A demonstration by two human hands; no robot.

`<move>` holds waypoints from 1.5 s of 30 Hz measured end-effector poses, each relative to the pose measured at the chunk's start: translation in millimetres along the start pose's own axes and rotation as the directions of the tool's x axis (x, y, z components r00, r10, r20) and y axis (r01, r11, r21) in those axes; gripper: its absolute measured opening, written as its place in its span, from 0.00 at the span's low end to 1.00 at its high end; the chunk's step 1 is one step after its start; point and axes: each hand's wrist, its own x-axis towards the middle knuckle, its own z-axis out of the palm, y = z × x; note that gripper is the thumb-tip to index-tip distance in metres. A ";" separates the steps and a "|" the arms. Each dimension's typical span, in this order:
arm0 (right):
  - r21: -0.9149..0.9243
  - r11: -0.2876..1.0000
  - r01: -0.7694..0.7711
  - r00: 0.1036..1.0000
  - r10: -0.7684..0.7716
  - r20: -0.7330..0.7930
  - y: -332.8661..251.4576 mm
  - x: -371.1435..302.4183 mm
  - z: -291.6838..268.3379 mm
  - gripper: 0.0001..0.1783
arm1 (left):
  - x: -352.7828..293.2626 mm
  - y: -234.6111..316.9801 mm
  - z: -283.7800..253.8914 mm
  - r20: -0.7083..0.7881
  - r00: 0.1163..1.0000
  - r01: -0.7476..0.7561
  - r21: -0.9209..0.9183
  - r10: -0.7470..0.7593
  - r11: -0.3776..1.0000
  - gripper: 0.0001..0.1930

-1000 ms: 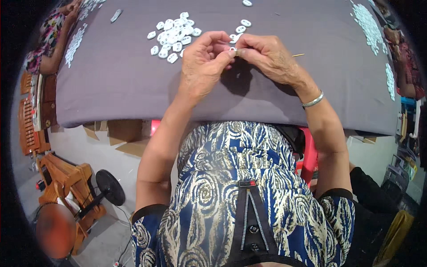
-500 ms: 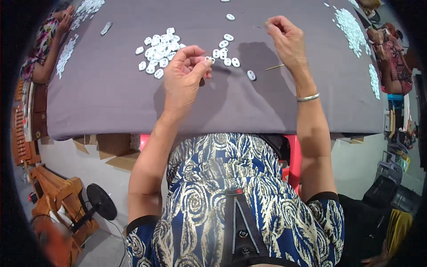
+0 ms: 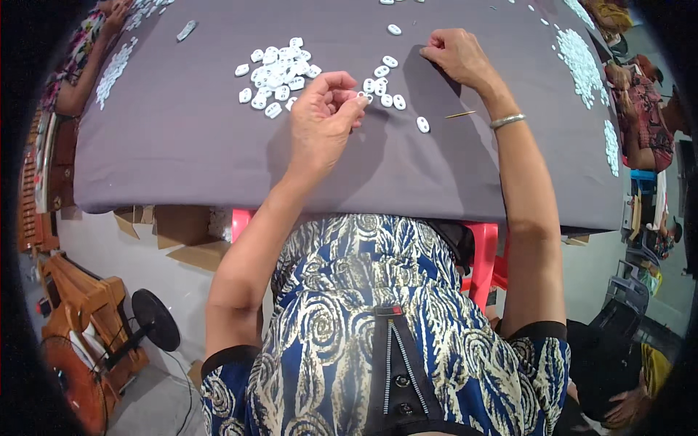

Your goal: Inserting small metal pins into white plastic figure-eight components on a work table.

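One white piece [image 3: 366, 96] is clamped between the left hand's [image 3: 321, 125] thumb and finger, right of the heap [image 3: 278, 73].
Farther right, the right hand [image 3: 459, 59] is nearer one sideways-lying stick [image 3: 459, 114]; its grip cannot be told. At least eight loose ovals [image 3: 399, 102] lie right of the uncountable heap.

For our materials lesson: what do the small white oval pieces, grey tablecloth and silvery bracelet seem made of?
Small white oval pieces: probably hard plastic, smooth and evenly coloured. Grey tablecloth: likely fabric, matte, with soft creases. Silvery bracelet: apparently metal, from its bright sheen.
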 end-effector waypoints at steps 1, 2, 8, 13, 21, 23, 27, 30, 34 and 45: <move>0.018 1.000 0.023 0.998 -0.024 0.062 -2.2 0.9 -0.4 0.11 | 0.4 0.2 0.0 0.001 1.000 0.000 0.023 0.000 1.000 0.11; 0.021 0.999 0.026 0.997 -0.027 0.067 -4.5 -2.6 1.3 0.11 | 1.1 -2.8 -0.5 0.007 1.000 -0.008 0.006 0.008 1.000 0.12; 0.362 0.908 0.213 0.977 -0.192 -0.092 -33.5 -38.6 16.0 0.10 | 0.3 -3.1 0.6 0.008 1.000 -0.027 0.015 0.026 1.000 0.12; 0.865 0.500 -0.029 0.977 -0.167 0.129 -57.6 -52.9 25.6 0.06 | -0.8 -3.5 -2.4 0.041 0.998 -0.038 0.024 0.037 0.999 0.14; 0.856 0.510 -0.085 0.973 -0.142 0.181 -63.9 -61.1 29.2 0.07 | -0.6 -4.0 -0.7 0.027 0.998 -0.064 0.021 0.063 0.998 0.11; 0.854 0.512 -0.095 0.973 -0.132 0.187 -64.8 -61.8 27.4 0.07 | -1.1 -2.6 0.3 0.021 0.998 -0.060 0.028 0.059 0.998 0.11; 0.844 0.525 -0.109 0.976 -0.105 0.191 -66.0 -62.7 27.1 0.07 | -0.4 -5.0 -1.0 0.013 0.997 -0.073 0.090 0.072 0.993 0.11; 0.855 0.514 -0.075 0.973 -0.151 0.175 -63.4 -61.0 29.6 0.08 | -0.6 -4.6 -0.4 0.003 0.998 -0.067 0.088 0.067 0.994 0.11; 0.850 0.520 -0.084 0.972 -0.146 0.185 -64.3 -61.6 29.9 0.08 | -1.1 -4.5 -0.3 0.000 0.998 -0.070 0.098 0.070 0.993 0.11; 0.770 0.638 0.011 0.974 -0.182 0.137 -66.7 -62.6 31.8 0.10 | -0.2 -9.0 -1.4 -0.001 0.995 -0.101 0.063 0.102 0.993 0.12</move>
